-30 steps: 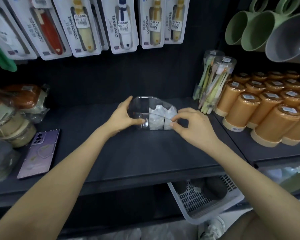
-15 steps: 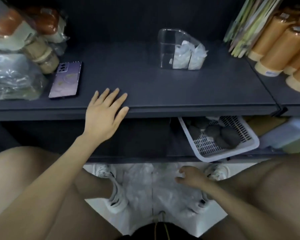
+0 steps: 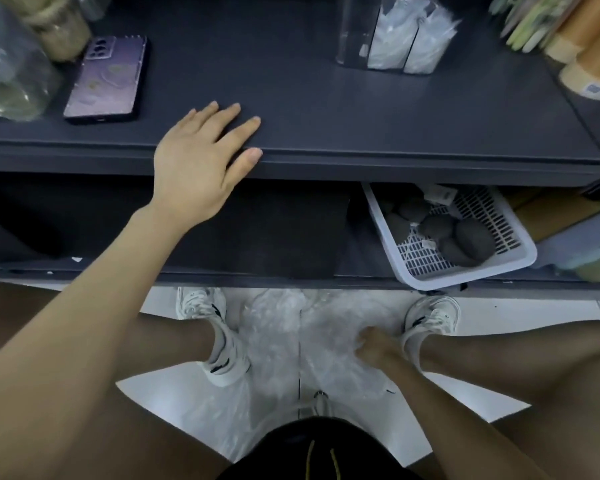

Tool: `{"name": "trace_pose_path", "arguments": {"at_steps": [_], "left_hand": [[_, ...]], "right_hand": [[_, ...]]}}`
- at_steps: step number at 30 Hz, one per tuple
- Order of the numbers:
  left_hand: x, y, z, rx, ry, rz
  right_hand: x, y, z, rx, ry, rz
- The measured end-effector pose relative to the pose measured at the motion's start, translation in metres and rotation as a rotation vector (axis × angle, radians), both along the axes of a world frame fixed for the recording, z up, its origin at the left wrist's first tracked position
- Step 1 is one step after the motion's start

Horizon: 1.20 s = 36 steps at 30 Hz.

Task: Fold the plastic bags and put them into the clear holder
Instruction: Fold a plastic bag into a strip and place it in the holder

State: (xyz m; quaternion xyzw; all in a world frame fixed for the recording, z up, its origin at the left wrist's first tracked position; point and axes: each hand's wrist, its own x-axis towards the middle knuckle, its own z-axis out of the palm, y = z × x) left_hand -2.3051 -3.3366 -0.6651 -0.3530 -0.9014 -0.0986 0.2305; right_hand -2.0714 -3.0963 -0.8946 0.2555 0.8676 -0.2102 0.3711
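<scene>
A heap of crumpled clear plastic bags [image 3: 284,344] lies on the white floor between my two shoes. My right hand [image 3: 373,346] is down in that heap with its fingers curled into the plastic. My left hand [image 3: 201,161] rests flat on the front edge of the dark shelf [image 3: 326,109], fingers spread and holding nothing. At the back of the shelf stands the clear holder [image 3: 352,32], with folded white bags [image 3: 409,39] upright in its right part and its left part bare.
A purple phone [image 3: 108,77] lies on the shelf at the left, beside wrapped goods. Orange cups [image 3: 589,46] crowd the right end. Below the shelf, a white slotted basket [image 3: 465,268] of dark grey lumps juts out. My bent legs flank the heap.
Both hands left the holder. The left one settled on the shelf's edge; the right one dropped to the floor heap and curled into the plastic. The camera tilted down.
</scene>
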Motion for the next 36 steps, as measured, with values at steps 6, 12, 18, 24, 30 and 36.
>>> {"name": "trace_pose_path", "arguments": {"at_steps": [6,12,18,24,30,36], "left_hand": [[0.017,0.005,0.007,0.151,-0.011,-0.039],[0.093,0.025,0.019,0.363,-0.25,-0.271],[0.123,0.039,0.042,0.427,-0.862,-0.199],[0.12,0.056,0.071,0.712,-0.823,-0.039],[0.097,0.063,0.087,0.877,-0.803,-0.035],[0.075,0.047,0.108,0.841,-0.769,-0.125]], "right_hand": [[-0.033,0.002,0.112,-0.27,0.222,0.058],[-0.041,0.012,0.249,-0.494,0.484,-0.023],[-0.059,0.015,0.339,-0.599,0.721,-0.079],[-0.078,0.013,0.379,-0.671,0.989,-0.116],[-0.086,0.015,0.38,-0.612,1.033,-0.143],[-0.09,0.042,0.389,-0.14,1.336,-0.227]]}}
